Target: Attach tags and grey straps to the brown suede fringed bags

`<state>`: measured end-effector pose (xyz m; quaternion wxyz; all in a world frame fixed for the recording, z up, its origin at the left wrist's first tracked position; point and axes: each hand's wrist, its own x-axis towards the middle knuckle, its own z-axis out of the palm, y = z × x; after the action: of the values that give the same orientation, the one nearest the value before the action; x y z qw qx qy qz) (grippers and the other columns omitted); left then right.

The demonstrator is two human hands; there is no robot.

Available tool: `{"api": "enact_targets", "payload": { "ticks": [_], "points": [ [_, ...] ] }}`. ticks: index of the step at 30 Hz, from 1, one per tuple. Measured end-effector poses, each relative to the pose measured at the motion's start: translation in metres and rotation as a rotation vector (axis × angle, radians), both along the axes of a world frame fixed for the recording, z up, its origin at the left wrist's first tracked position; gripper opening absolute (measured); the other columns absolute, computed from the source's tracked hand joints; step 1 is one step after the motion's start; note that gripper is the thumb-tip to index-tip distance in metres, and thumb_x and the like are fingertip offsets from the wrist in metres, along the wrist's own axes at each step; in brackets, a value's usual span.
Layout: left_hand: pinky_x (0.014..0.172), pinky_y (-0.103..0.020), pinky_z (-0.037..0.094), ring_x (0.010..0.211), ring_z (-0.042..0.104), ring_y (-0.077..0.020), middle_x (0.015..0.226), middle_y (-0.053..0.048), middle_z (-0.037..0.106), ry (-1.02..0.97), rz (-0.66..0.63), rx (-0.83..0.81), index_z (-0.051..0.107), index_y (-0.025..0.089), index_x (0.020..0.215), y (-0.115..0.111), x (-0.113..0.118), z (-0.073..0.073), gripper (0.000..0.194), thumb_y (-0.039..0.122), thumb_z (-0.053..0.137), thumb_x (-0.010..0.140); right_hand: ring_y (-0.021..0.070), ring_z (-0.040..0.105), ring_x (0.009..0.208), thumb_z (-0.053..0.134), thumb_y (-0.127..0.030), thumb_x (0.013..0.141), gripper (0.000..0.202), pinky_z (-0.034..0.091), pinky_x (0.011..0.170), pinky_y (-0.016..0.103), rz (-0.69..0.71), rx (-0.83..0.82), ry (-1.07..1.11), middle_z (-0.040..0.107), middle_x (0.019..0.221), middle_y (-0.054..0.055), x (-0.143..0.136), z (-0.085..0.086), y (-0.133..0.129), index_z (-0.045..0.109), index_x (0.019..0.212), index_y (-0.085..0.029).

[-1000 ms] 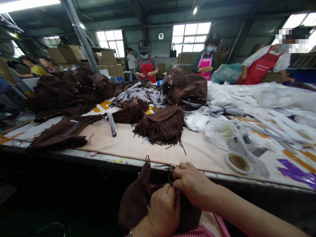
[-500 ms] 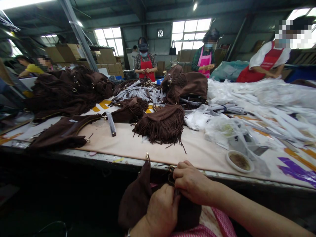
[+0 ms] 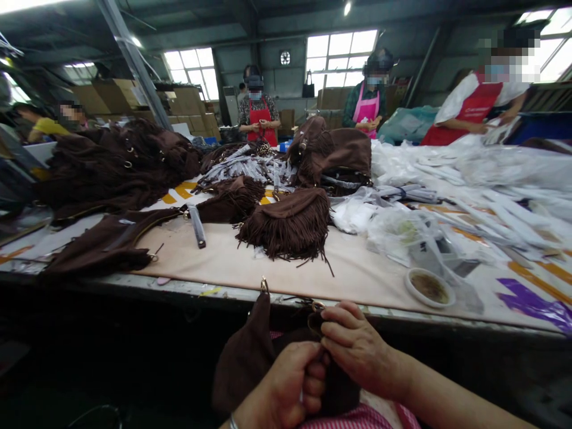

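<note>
A dark brown bag (image 3: pixel 243 354) with gold rings hangs over my lap, just below the table's front edge. My left hand (image 3: pixel 292 381) is closed on the bag, its thumb and fingers pressed together near the middle. Right beside it, my right hand (image 3: pixel 357 345) pinches the bag's upper edge by a gold ring (image 3: pixel 318 307). The fingertips of both hands nearly meet, and the bit of material between them is mostly hidden. On the table ahead lies a brown fringed bag (image 3: pixel 288 220).
The table (image 3: pixel 357 268) bears a large brown bag pile (image 3: pixel 120 161) at left, wrapped straps (image 3: pixel 250 167), white plastic wrapping (image 3: pixel 482 179) at right and a round white dish (image 3: pixel 429 288) near the front edge. Several people stand or sit behind it.
My left hand has turned so that its curled fingers show. My right hand has shifted slightly right and down, with its fingers more spread over the bag's edge. The view has shifted a little.
</note>
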<state>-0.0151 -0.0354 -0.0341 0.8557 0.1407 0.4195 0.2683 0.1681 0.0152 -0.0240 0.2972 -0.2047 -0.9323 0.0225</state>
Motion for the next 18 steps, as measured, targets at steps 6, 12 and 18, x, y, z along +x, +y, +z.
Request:
{"api": "enact_targets", "payload": {
  "ticks": [6,12,18],
  "points": [
    [0.040,-0.015,0.007,0.044,0.010,-0.0039,0.059,0.010,0.025,-0.061,0.038,-0.041,0.042,0.019,0.068,-0.001,0.004,-0.002,0.033,0.045,0.059,0.080,0.0224,0.050,0.124,0.054,-0.013,0.097,0.014,0.021,0.118,0.040,-0.005,0.107,0.034,0.073,0.107,0.000,0.005,-0.009,-0.004,0.068,0.096,-0.017],
    [0.040,-0.017,0.007,0.043,0.011,-0.0045,0.055,0.011,0.021,0.080,0.004,-0.026,0.037,0.022,0.065,0.001,0.011,0.000,0.026,0.039,0.055,0.073,0.0225,0.049,0.127,0.051,-0.015,0.098,0.020,0.017,0.121,0.042,-0.010,0.113,-0.003,0.073,0.112,-0.001,0.012,-0.014,-0.009,0.069,0.108,-0.017],
    [0.041,-0.020,0.008,0.043,0.014,-0.0048,0.058,0.010,0.029,0.162,-0.017,0.108,0.044,0.021,0.073,-0.001,0.013,0.004,0.026,0.045,0.054,0.075,0.0223,0.045,0.133,0.041,-0.014,0.100,0.036,0.016,0.120,0.039,-0.053,0.149,-0.186,0.065,0.135,-0.001,0.032,0.002,-0.017,0.064,0.127,-0.022]
  ]
}}
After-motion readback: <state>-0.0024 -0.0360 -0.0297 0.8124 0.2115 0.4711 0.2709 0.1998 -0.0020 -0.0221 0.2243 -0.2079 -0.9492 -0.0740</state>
